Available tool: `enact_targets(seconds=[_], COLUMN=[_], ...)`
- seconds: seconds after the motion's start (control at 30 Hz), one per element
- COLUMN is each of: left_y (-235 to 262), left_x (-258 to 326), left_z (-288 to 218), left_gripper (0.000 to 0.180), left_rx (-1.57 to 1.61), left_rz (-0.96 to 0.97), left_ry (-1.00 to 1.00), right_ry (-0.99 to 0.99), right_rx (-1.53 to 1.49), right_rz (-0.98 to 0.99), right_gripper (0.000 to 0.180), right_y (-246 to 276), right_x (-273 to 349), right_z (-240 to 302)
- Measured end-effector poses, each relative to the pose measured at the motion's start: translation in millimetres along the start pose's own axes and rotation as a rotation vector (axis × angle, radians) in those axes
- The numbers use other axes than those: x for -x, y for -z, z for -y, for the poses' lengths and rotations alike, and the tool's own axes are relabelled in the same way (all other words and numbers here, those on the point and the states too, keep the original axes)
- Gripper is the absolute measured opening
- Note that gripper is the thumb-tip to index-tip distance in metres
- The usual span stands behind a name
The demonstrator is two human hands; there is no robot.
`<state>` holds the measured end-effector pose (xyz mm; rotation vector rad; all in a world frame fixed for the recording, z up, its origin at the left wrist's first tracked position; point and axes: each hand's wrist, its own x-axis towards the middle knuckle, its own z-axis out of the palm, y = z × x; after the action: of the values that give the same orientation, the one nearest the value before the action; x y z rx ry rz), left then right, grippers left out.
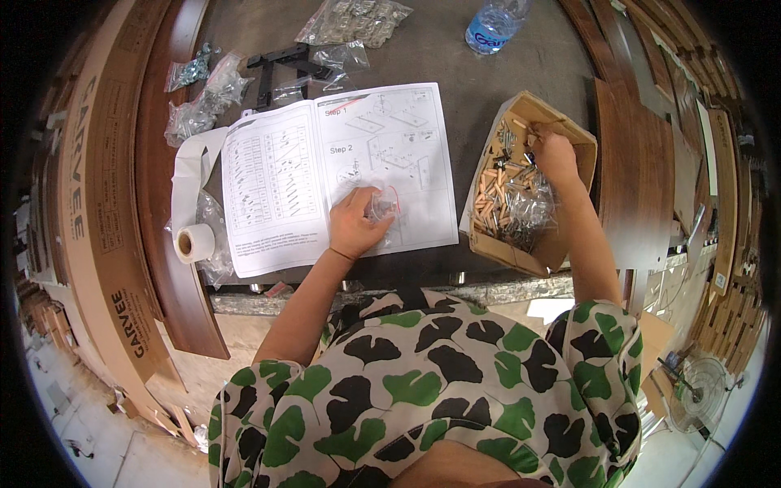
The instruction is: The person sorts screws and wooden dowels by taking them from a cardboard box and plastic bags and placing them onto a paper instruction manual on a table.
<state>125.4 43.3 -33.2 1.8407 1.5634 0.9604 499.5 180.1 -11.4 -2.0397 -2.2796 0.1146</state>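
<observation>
My left hand (358,224) rests over the open instruction sheet (285,195), its fingers curled around a small clear plastic bag (381,207). What the bag contains is too unclear to tell. On the right, my right hand (553,156) reaches into a shallow cardboard box (525,262). Its fingers are drawn together near the box's far side, and what they grip, if anything, I cannot make out. Wooden dowels (490,193) fill much of the box, mixed with metal screws and a crumpled clear bag (533,207). Printed parts drawings and assembly diagrams cover the sheet.
A label roll (195,242) trails its strip along the sheet's left side. Bags of hardware (207,98), black parts (272,69) and a larger bag of fittings (354,20) lie farther back. A water bottle (495,28) stands behind the box. Brown boards (634,171) flank the table.
</observation>
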Motion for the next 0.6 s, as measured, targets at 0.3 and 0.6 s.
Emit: enact_targets(seconds=[0.3,0.6], left_y=[1.2,3.7], left_x=[-1.2,-1.3], left_z=[-2.1,-2.8], left_gripper=[0.038,0.036], left_rx=[0.012,-0.005], left_rz=[0.003,-0.002], left_ry=[0.001,-0.007], right_ry=[0.202,0.201], right_rx=[0.048,0.357], right_rz=[-0.049,0.171], right_gripper=[0.017,0.021], right_y=[8.0,7.8], right_x=[-12.7,-26.7], right_z=[22.0,45.9])
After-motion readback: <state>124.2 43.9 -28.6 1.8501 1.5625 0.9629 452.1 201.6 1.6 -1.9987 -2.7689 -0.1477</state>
